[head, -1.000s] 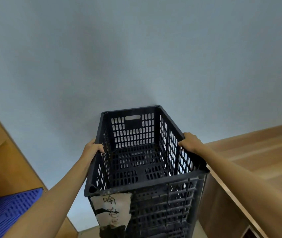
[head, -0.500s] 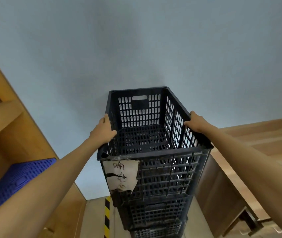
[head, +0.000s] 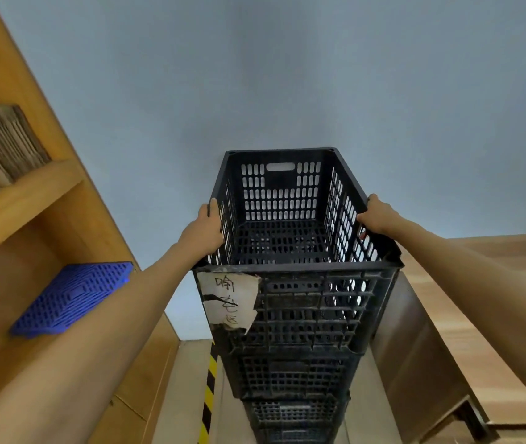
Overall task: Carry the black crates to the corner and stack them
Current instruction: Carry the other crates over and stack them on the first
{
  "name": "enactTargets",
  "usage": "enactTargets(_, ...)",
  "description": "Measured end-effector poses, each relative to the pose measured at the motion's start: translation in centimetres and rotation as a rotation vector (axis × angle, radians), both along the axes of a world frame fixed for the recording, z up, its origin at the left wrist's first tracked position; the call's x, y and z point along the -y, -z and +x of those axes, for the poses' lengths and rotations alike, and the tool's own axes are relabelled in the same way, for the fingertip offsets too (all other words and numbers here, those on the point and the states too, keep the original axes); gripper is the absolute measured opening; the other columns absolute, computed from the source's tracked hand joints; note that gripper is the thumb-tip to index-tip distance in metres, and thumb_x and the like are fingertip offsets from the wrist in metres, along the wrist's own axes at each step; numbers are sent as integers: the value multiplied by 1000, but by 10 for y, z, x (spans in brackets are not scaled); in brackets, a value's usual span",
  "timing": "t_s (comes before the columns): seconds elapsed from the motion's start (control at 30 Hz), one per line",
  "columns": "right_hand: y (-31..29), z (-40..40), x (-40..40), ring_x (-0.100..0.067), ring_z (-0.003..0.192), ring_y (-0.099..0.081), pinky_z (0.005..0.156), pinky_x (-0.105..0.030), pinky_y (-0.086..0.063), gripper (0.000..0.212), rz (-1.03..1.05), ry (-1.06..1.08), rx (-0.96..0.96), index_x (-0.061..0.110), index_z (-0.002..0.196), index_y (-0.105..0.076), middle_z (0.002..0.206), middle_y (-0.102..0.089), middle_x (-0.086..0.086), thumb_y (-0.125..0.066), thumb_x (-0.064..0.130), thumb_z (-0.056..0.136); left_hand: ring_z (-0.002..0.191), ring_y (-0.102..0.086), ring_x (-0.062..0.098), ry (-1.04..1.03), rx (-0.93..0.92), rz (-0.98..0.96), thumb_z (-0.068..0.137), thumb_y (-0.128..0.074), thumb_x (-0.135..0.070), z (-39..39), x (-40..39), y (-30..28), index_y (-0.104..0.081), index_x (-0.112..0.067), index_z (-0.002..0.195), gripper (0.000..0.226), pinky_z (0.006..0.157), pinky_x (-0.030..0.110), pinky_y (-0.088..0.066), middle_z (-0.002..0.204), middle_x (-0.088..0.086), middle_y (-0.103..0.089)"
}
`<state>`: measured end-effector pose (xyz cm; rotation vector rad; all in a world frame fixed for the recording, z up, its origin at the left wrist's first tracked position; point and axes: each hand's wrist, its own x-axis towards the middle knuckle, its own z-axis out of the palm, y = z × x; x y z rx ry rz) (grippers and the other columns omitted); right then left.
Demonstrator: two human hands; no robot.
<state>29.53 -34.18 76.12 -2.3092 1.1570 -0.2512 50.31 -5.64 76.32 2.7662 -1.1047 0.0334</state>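
A black slatted crate [head: 296, 302] sits on top of a stack of black crates [head: 293, 379] against the pale blue wall. A torn white paper label [head: 229, 299] with handwriting hangs on its near side. My left hand [head: 205, 229] grips the left rim of the top crate, fingers curled over the edge. On the right rim, my right hand [head: 375, 216] holds on the same way. The crate is empty inside. The stack's base is out of frame.
A wooden shelf unit [head: 30, 200] stands at the left with a blue slatted panel [head: 72, 296] on a shelf and cardboard [head: 5, 142] above. A wooden desk [head: 466, 315] flanks the stack on the right. Yellow-black floor tape [head: 208, 386] runs beside the stack.
The view has dropped and drawn back, so more of the stack below shows. Both hands stay on the top crate's rims; the crate sits on the stack.
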Motion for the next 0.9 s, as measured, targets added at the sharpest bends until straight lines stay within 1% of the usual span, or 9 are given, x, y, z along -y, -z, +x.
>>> enactTargets(0.13, -2, -8, 4, -23, 57, -62, 53, -32, -50, 17, 73, -67, 51, 7, 105, -34, 86, -58, -14, -45, 14, 95, 109, -55, 40, -13, 23, 9, 94, -44, -1, -8, -4, 3, 6, -6, 154, 78, 77, 35, -43, 159, 20, -9)
enactTargets(0.3, 8, -10, 16, -39, 86, -68, 83, -51, -56, 27, 103, -115, 114, 10, 111, -40, 107, -62, -21, -48, 22, 88, 142, -28, 34, -102, -125, -40, 100, -42, -20, -28, -19, 1, 1, -9, 155, 71, 109, 42, -32, 161, 15, -9)
enactTargets(0.4, 8, -10, 14, -41, 86, -69, 84, -53, -56, 32, 167, -117, 155, 7, 118, -41, 95, -61, -19, -45, 13, 87, 149, -11, 30, -101, -36, -124, 100, -44, -35, -54, -19, -1, -25, -11, 153, 61, 119, 44, -18, 162, 12, -9)
enactTargets(0.47, 6, -11, 11, -40, 82, -71, 84, -52, -56, 35, 197, -123, 181, 4, 123, -40, 80, -55, -11, -41, 8, 88, 148, -16, 27, 20, -2, -272, 100, -43, -41, -95, -2, -8, -48, -17, 142, 49, 120, 45, -16, 160, 8, -22)
enactTargets(0.53, 4, -12, 11, -38, 78, -72, 83, -51, -57, 37, 196, -136, 190, 2, 127, -38, 76, -51, -8, -39, 5, 90, 137, -39, 20, 201, -90, -279, 98, -38, -55, -144, 24, -14, -59, -26, 130, 48, 113, 44, -30, 146, 1, -47)
enactTargets(0.63, 3, -14, 12, -32, 63, -69, 80, -50, -58, 38, 217, -147, 220, 2, 129, -37, 87, -53, -14, -39, 4, 91, 94, -61, 13, 366, -104, 40, 83, -32, -80, -196, 58, -12, -57, -33, 114, 62, 83, 39, -50, 103, -10, -67)
enactTargets(0.73, 4, -14, 15, -30, 59, -65, 76, -49, -59, 42, 230, -155, 258, 1, 131, -36, 85, -53, -13, -40, 3, 90, 66, -56, 15, 384, 206, 64, 84, -38, -77, -208, 74, 1, -53, -26, 103, 56, 57, 32, -46, 68, -9, -53)
enactTargets(0.83, 7, -15, 18, -29, 62, -65, 60, -41, -57, 44, 216, -156, 259, 1, 132, -35, 80, -54, -10, -41, 6, 89, 56, -58, 16, 334, 342, -77, 91, -39, -66, -210, 79, 13, -48, -28, 81, 40, 47, 28, -42, 53, -9, -46)
enactTargets(0.9, 7, -15, 21, -30, 66, -66, 62, -39, -56, 43, 204, -161, 250, 2, 131, -36, 83, -57, -11, -42, 7, 89, 53, -57, 16, 317, 367, -134, 91, -42, -65, -211, 84, 18, -41, -31, 74, 38, 45, 27, -38, 51, -8, -46)
